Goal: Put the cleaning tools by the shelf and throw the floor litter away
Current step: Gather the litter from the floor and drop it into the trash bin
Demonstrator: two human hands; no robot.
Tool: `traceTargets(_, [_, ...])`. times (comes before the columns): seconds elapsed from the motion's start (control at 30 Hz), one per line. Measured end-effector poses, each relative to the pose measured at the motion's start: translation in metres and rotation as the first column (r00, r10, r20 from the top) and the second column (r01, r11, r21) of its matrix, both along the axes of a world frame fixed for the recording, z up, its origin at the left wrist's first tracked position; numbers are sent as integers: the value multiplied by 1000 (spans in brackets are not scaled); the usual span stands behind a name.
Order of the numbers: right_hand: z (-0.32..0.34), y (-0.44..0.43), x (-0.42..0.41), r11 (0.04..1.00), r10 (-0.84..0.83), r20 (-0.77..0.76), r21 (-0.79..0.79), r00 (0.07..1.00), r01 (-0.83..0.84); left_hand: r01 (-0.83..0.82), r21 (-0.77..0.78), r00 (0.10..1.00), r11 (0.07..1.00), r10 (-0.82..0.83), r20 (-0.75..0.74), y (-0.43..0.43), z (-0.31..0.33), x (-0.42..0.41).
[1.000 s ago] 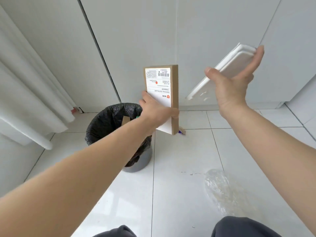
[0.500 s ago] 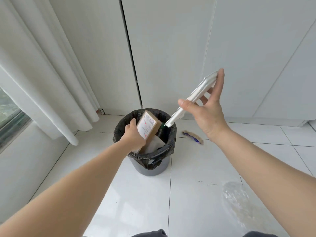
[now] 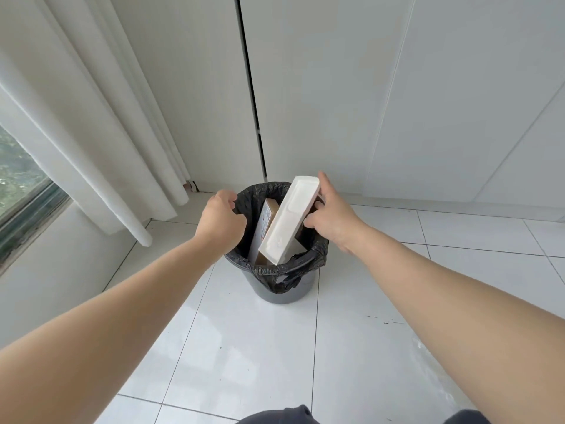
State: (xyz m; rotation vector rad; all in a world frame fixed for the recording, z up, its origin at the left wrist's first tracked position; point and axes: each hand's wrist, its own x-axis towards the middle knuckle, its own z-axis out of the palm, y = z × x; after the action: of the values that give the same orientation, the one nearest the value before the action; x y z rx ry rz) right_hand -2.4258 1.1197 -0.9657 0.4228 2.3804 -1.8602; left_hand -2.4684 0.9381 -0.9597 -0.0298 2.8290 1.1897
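No text is legible: the label [image 3: 266, 223] on the cardboard box [image 3: 259, 241] shows only blurred print.

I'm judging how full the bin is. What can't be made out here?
1. Head view: the bottom of the bin, hidden by the tray and box.
2. Print on the label: too small, partly behind the tray.
3. Whether the left hand grips the liner: its back hides the fingertips.
4. Clear wrap on the floor: partly behind the right forearm.
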Motion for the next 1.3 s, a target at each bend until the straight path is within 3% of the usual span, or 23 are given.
traceTargets(0.17, [3,33,17,982,-131,-28,133,991,133,57,-8,998,998,-58,-20,21,-3,7])
traceTargets(0.27, [3,53,32,983,-143,-15,114,990,144,178,-141,984,974,-178,13,44,-4,11])
traceTargets(0.4, [2,71,49,977,-174,1,123,985,173,419,-383,907,823,-359,220,55,-22,14])
traceTargets(0.5, [-2,83,62,976,-174,26,135,984,169,452,-474,891,756,-350,290,55,-34,13])
traceTargets(0.73, [-14,84,67,976,-168,26,142,986,162,395,-471,914,789,-284,290,56,-43,13])
traceTargets(0.87, [-19,74,62,981,-134,9,144,991,132,446,-336,878,830,-331,346,57,-42,13])
traceTargets(0.97, [-21,74,61,979,-126,0,160,992,125,382,-348,920,856,-319,226,62,-40,18])
traceTargets(1.07, [-23,81,64,973,-158,-5,169,988,156,282,-302,954,911,-299,-11,74,-29,23])
traceTargets(1.2, [-30,112,79,954,-218,23,214,976,208,390,-161,897,907,-413,-158,111,-11,39])
traceTargets(1.3, [-50,152,103,936,-233,177,307,956,172,511,-131,837,850,-526,-149,145,-7,54])
